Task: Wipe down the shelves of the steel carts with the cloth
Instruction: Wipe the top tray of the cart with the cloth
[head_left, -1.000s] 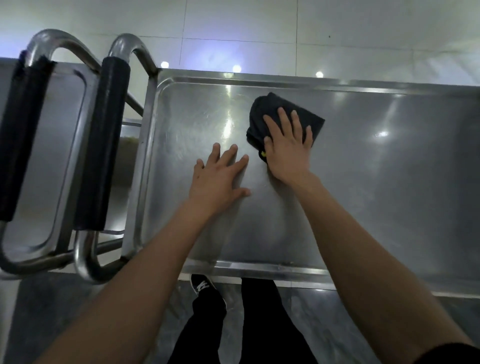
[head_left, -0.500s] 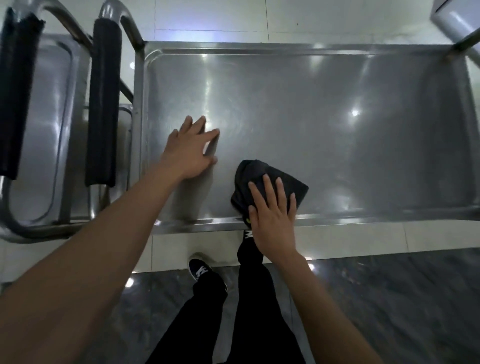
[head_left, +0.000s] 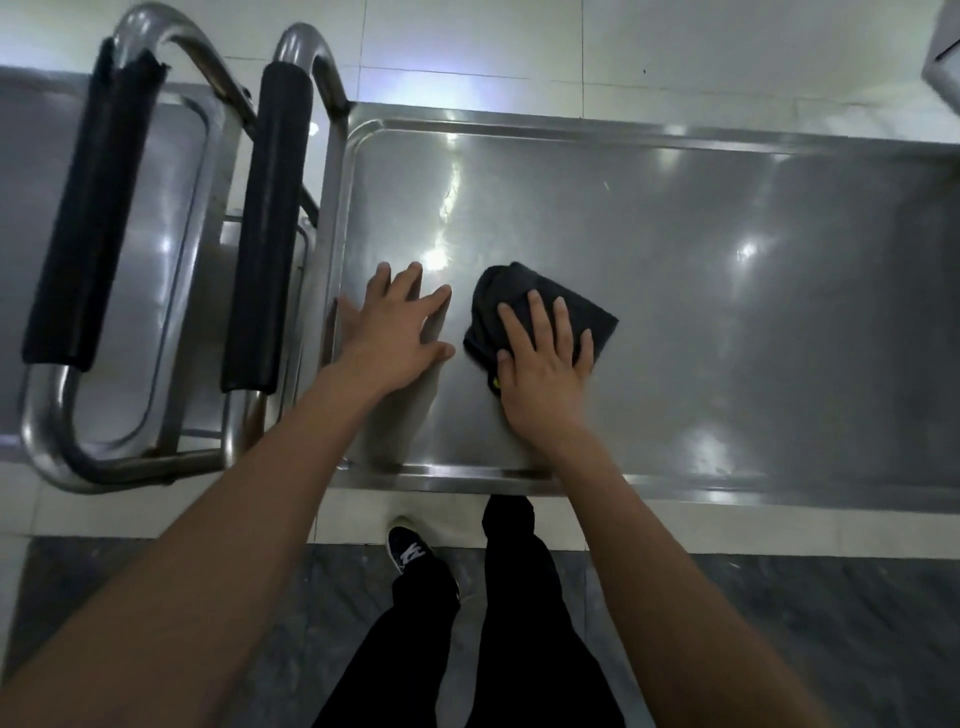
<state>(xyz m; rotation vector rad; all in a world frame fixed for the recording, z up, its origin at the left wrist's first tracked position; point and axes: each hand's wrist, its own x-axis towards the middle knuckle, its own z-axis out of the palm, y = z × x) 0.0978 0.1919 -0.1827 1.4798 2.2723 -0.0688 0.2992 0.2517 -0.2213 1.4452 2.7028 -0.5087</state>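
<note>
**Q:** How does the right hand meet the cloth?
**A:** Flat, palm down. The fingers are straight and slightly spread, pressing the dark, bunched cloth against the steel, and nothing is curled round it. The cloth shows beyond the fingertips toward 12 and 1 o'clock. A small yellow-green spot sits at its edge beside the thumb.

**Q:** And the left hand?
**A:** It lies at 9 o'clock of the right hand, just beside the cloth but apart from it. It is likewise flat, with fingers splayed, holding nothing, palm on the bare shelf.

**Q:** Where on the shelf is the cloth?
**A:** In the shelf's 9 o'clock part, about midway between the far rim and the near rim.

**Q:** What surrounds it?
**A:** At 9 o'clock of the left hand stand two steel push handles, each sleeved in black — an inner grip and an outer grip. The outer one rises over a second shelf. At 6 o'clock, past the near rim, black trouser legs and a dark shoe stand on the floor.
</note>
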